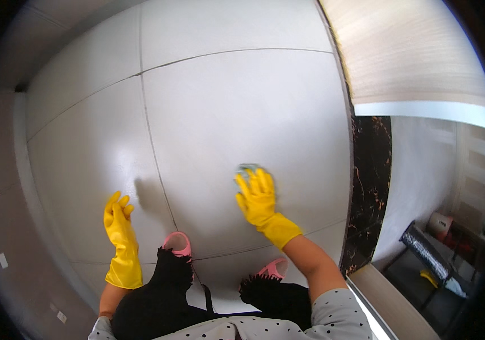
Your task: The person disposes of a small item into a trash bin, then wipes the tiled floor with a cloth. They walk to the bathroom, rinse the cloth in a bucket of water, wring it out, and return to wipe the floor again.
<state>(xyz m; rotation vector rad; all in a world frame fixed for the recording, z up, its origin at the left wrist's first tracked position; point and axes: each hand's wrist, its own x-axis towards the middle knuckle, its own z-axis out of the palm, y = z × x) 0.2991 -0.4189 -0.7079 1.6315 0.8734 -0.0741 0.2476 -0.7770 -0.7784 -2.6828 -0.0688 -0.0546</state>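
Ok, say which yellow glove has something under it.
The one on the right hand, with a greenish item under it; the left hand shows none.

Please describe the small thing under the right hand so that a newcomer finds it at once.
On the pale tiled floor, ahead of the pink shoes, find the yellow-gloved right hand. A small, blurred cloth or sponge shows past its far edge, partly covered. Its dull greenish colour sets it apart from the bright glove above and the pale floor beneath.
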